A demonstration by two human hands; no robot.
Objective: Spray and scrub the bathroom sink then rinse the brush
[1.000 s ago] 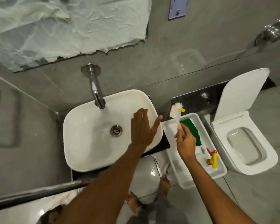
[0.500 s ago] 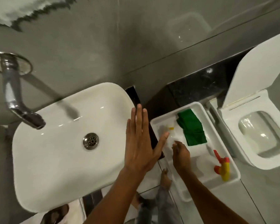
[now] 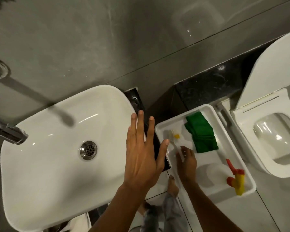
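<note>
Since a moment ago the brush [image 3: 174,141] has been lowered into the tray [image 3: 213,111], the right hand [image 3: 186,160] still gripping its handle. The left hand [image 3: 144,153] stays spread flat, empty, over the sink [image 3: 49,164] rim.

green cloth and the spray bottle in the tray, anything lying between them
In the head view, nothing: only bare white tray floor separates the green cloth from the spray bottle.

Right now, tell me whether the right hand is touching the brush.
Touching. The head view shows the right hand with its fingers on the brush handle, brush lying in the white tray.
</note>
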